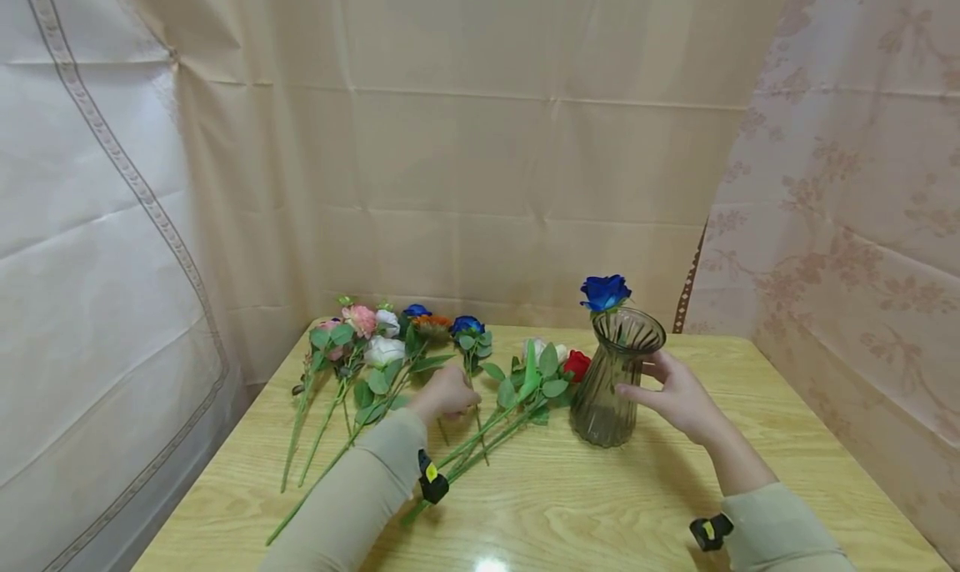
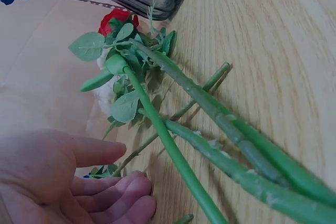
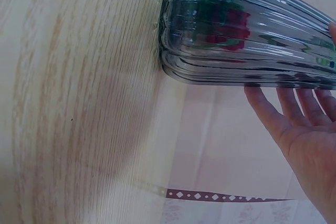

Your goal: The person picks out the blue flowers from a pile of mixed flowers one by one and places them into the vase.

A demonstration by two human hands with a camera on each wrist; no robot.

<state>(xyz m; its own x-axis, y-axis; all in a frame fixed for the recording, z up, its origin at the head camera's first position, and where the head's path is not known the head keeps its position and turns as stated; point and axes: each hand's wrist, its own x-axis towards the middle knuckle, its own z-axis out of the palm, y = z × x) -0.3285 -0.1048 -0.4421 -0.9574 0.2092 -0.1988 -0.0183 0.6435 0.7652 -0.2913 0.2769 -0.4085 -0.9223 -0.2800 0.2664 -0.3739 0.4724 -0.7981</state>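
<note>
My right hand [image 1: 678, 397] holds the ribbed, smoky glass vase [image 1: 604, 401] from its right side, thumb on the near side and fingertips [image 3: 257, 95] against the glass. The vase stands upright on the table with one blue rose [image 1: 604, 293] rising from its mouth. My left hand [image 1: 447, 393] is low over the table, by the stem [image 2: 184, 111] of another blue rose [image 1: 467, 326]. In the left wrist view that stem passes through the gap between thumb and loosely bent fingers. Thick green stems [image 2: 241, 150] cross it close to the hand.
Beside the vase lie a red rose [image 1: 577, 365] and white blooms with green leaves. Further left on the wooden table [image 1: 600, 514] are pink flowers [image 1: 360, 320], a white rose [image 1: 384, 352] and an orange flower [image 1: 432, 322]. Cloth curtains [image 1: 480, 155] hang behind the table.
</note>
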